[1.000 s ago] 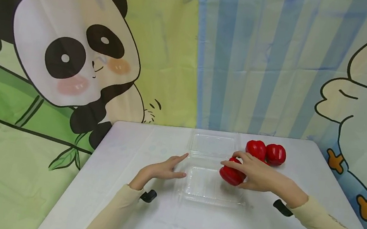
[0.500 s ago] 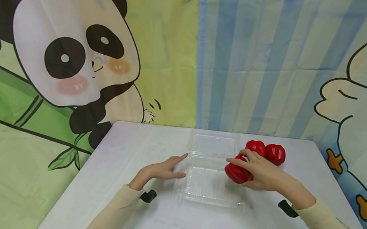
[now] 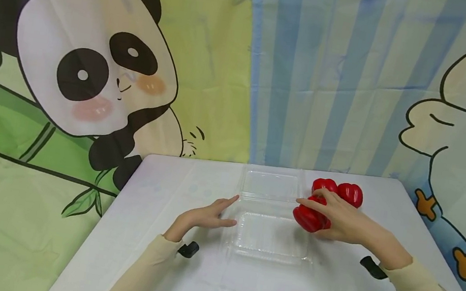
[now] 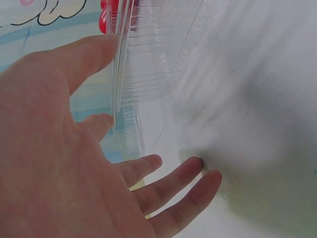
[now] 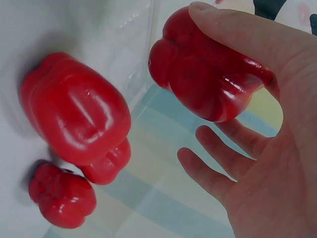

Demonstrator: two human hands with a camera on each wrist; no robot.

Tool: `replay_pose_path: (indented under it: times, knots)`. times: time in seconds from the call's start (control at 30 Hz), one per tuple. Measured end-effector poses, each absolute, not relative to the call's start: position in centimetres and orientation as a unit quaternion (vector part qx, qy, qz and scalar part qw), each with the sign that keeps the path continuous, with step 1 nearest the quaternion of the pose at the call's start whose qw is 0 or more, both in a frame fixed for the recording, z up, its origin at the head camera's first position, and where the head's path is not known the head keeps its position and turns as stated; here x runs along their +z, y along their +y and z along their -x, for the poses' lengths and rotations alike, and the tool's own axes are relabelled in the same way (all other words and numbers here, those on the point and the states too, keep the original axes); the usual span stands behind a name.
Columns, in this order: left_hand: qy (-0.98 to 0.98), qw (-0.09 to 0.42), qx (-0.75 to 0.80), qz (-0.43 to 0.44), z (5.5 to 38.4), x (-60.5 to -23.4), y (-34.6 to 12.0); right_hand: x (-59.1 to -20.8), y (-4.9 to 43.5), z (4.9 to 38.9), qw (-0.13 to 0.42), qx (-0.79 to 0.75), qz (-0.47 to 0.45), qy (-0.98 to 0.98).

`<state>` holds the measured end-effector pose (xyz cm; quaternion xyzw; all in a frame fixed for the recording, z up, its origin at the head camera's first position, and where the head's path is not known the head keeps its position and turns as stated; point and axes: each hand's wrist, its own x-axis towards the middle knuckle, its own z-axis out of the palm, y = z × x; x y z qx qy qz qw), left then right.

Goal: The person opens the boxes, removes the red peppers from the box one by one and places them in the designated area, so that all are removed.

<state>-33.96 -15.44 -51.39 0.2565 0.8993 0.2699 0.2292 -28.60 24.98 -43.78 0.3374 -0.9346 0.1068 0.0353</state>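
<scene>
My right hand (image 3: 336, 222) grips a red bell pepper (image 3: 308, 218) between thumb and fingers. In the head view the pepper overlaps the right side of a clear plastic clamshell box (image 3: 268, 257), which lies with its lid folded back. The right wrist view shows the held pepper (image 5: 198, 69) raised, with a large bell pepper (image 5: 77, 109) close by on the table. My left hand (image 3: 205, 215) is at the box's left side, fingers spread. In the left wrist view, the thumb and a fingertip of that hand (image 4: 74, 124) meet the box's rim (image 4: 119, 74).
Two more red bell peppers, one on the left (image 3: 324, 186) and one on the right (image 3: 349, 195), sit at the back right of the white table (image 3: 178, 282). Behind the table's far edge hangs a cartoon-printed curtain (image 3: 305, 76).
My right hand has moved right and slightly back with the bell pepper, from over the box toward the other peppers. The left hand stays in place.
</scene>
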Motion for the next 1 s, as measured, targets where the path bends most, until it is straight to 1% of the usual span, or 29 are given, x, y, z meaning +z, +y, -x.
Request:
replay_pose_path:
  times: [0.2,0.57,1.0]
  knots:
    - [0.899,0.23,0.269,-0.257,34.0,-51.3,-15.6,-43.8,26.0,28.5,0.045,0.104,-0.33,-0.937]
    - [0.898,0.222,0.277,-0.258,33.7,-51.0,-15.4,-43.4,28.2,28.0,0.028,0.12,-0.289,-0.949]
    - [0.89,0.23,0.297,-0.259,33.7,-51.1,-15.4,-43.5,30.7,27.5,0.038,0.134,-0.258,-0.956]
